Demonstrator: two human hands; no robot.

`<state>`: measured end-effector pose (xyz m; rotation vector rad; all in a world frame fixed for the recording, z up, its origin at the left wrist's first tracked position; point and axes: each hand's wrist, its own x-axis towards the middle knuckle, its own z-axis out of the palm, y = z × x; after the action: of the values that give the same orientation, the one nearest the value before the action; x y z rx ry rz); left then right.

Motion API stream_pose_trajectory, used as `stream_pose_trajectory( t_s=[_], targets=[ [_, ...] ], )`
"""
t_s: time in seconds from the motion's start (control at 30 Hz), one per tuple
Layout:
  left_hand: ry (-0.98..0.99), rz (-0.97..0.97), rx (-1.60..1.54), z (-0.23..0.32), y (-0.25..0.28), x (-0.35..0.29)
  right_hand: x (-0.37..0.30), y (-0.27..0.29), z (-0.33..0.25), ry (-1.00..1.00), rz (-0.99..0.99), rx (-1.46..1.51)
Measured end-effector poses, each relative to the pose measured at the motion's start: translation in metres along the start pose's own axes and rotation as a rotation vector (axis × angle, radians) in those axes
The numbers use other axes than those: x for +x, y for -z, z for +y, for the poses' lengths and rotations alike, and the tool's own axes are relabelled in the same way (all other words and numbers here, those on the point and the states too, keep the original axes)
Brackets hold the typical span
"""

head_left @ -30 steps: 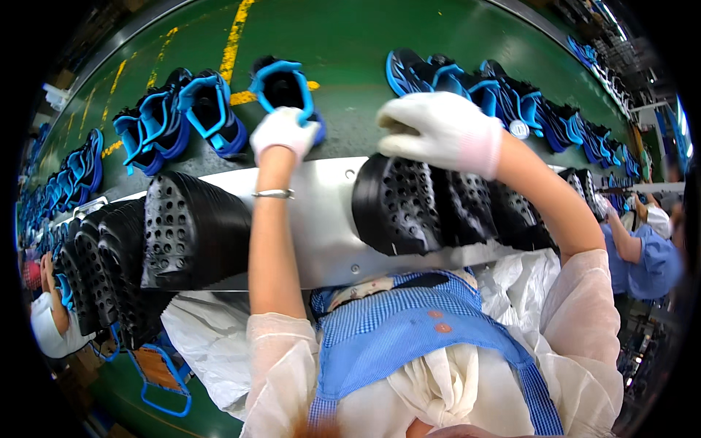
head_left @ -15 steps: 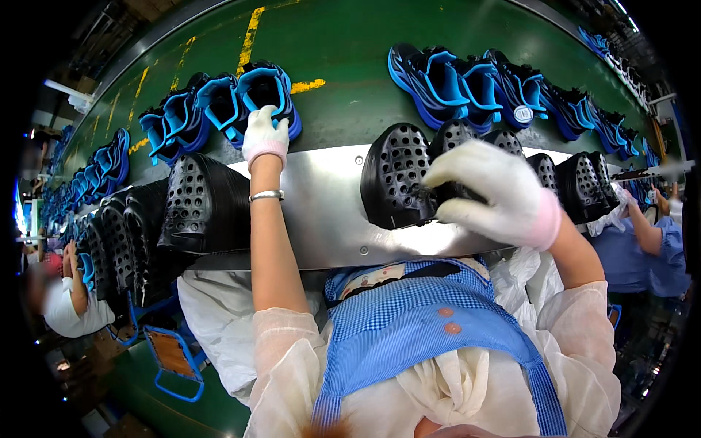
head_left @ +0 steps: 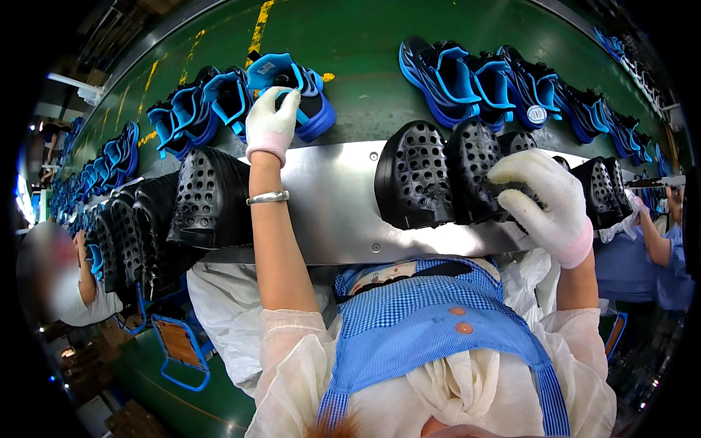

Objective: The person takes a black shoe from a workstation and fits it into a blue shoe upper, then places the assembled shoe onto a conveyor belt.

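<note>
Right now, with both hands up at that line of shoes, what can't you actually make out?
- Head view: the left hand covers part of the blue shoe, so its grip is unclear.
- The right hand hides the black perforated clog under it; whether it grips or only rests is unclear.
- The far rows of shoes bend into the dark fisheye rim, too small to count.
- The person at the left edge is blurred.

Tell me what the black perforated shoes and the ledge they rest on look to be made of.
Black perforated shoes: likely moulded foam or rubber, matte, one seamless piece with rows of punched holes. Ledge: sheet metal, probably brushed steel or aluminium, dull silver sheen with small fasteners.
</note>
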<state>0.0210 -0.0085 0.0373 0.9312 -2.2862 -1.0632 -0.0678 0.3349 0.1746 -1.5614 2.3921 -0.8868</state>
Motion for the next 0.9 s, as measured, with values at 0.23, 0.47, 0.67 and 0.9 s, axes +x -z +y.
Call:
stream_pose_trajectory(
  t_s=[0.23,0.47,0.67,0.9],
  targets=[
    [-0.033,0.001,0.018,0.004,-0.001,-0.002,0.003,-0.002,0.004,0.034,-0.052,-0.005],
    [-0.106,0.014,0.347,-0.012,-0.025,0.001,0.022,0.007,-0.02,0.281,-0.102,-0.287],
    [0.002,0.314,0.569,-0.018,-0.012,0.007,0.029,-0.001,-0.08,0.554,0.061,-0.234],
    [0.476,-0.024,0.93,-0.009,0.0,0.057,0.011,0.002,-0.075,0.596,0.07,-0.093]
  ],
)
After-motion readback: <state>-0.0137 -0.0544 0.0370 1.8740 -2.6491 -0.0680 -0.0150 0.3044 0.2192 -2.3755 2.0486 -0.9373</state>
